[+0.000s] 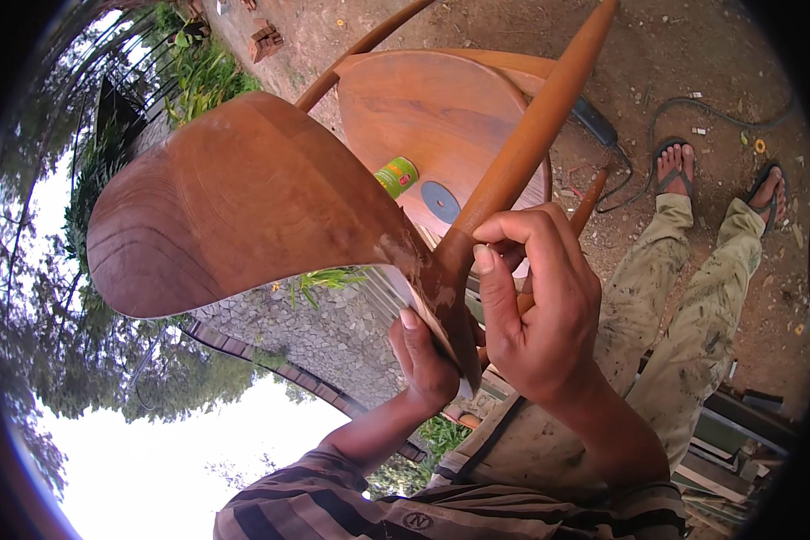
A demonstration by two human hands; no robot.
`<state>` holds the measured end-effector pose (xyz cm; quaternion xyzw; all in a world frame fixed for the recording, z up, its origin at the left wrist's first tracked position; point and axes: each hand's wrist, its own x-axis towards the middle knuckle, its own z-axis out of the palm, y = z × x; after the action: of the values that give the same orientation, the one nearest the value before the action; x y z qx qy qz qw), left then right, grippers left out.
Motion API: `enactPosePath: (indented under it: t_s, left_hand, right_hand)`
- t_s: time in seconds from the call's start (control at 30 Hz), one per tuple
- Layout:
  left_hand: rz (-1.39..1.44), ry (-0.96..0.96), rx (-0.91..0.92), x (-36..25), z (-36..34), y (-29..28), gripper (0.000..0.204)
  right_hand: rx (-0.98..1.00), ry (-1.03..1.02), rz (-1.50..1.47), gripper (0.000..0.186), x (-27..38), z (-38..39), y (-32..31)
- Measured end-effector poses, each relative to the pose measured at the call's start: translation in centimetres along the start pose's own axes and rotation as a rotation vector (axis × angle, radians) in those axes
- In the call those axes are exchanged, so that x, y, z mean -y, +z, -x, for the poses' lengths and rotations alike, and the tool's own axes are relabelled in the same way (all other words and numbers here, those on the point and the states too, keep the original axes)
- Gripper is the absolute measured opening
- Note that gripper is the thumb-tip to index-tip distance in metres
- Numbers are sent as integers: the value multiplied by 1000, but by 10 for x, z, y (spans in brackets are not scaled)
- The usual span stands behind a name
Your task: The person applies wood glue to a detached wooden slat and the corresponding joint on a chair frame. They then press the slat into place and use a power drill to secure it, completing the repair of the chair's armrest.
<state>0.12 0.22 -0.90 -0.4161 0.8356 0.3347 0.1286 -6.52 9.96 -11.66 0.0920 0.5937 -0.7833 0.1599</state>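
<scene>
A brown wooden chair part (252, 198) with a wide, curved back or seat panel fills the left and middle of the view. A tapered leg (540, 117) rises from it toward the upper right. Pale, rough patches show around the joint at the leg's base. My left hand (426, 360) is closed around the panel's lower edge, thumb on the near side; its other fingers are mostly hidden. Beside the leg's base, my right hand (544, 315) is closed in a pinch, thumb and forefinger at the wood. Whatever sits between those fingertips is too small to make out.
Behind stands another wooden piece with a broad, rounded top (423, 108), carrying a green can (396, 176) and a dark grey disc (441, 202). A black corded tool (594, 121) lies beyond it. Sandalled feet (675, 166) are at right, near stacked boards (715, 472).
</scene>
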Motion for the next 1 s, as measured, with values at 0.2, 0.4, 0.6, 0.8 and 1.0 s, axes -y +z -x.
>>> enactPosePath:
  t_s: [0.2,0.4,0.6,0.8,1.0]
  left_hand:
    - [29,-69,6,4,3,-4,77]
    - [-32,-50,32,4,5,-9,74]
    - [-43,-1,40,13,7,-14,63]
    - [-86,-27,24,12,9,-14,61]
    - [31,-62,-4,-1,1,-1,73]
  right_hand:
    - [-41,-2,41,7,-20,5,-11]
    - [112,-135,200,44,-15,14,-2]
    - [158,-154,89,41,2,36,2]
    - [118,-143,-20,32,6,42,-5]
    - [82,114,-324,29,1,21,6]
